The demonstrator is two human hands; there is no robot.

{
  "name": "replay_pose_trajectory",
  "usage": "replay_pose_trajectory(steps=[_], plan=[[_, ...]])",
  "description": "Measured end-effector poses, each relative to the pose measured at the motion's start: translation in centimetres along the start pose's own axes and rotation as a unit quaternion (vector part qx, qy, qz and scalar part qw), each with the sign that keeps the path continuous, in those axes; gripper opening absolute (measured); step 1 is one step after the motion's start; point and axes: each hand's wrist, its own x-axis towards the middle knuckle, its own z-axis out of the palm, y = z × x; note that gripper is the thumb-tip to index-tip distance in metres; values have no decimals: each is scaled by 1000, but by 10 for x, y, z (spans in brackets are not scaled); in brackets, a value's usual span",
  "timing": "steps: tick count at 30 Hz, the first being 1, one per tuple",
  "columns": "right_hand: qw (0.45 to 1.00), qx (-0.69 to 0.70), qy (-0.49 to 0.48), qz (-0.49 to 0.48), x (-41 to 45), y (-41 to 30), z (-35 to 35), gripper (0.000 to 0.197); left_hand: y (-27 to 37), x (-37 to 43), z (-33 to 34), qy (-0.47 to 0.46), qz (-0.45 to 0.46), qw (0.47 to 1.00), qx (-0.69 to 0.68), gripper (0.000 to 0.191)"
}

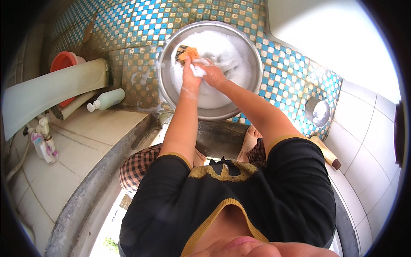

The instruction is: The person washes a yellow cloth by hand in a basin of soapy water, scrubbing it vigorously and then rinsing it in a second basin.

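Both hands meet over a round metal basin (256, 77) that stands on the mosaic-tiled floor in front of me. White suds (221, 96) fill it and hide the water and whatever lies beneath. My left hand (190, 73) grips an orange cloth (189, 52) with a black printed part, raised above the foam at the basin's left side. Pressed against the left hand, my right hand (212, 72) has its fingers curled at the cloth's lower end. Foam covers that end and part of the fingers.
To the left are a pump bottle (107, 99) on its side, a pale pedestal (61, 85), a red bucket (62, 61) and a pipe (77, 105). At right stand a metal cup (318, 112) and a beige tube (324, 151) with a brown cap. A dark ledge (218, 138) borders the basin.
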Motion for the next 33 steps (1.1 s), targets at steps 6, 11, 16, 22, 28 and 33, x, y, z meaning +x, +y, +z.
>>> replay_pose_trajectory(steps=[6,11,16,22,28,33], plan=[[985,-66,-42,-156,7,-94,-35,32,44,1,-21,-142,-39,989,16,25],[974,-223,-45,7,52,-22,-73,24,-17,-15,46,-1,17,997,77,21],[975,-209,54,-51,38,-49,-61,27,-14,-10,46,-138,-57,980,-130,26],[978,-74,93,-171,8,-86,-43,20,18,0,-4,-229,-6,972,47,25],[973,-215,-17,88,32,30,-64,26,-33,4,43,99,-23,995,18,36],[971,-82,220,50,-3,57,-58,23,-6,-7,43,180,55,980,64,43]])
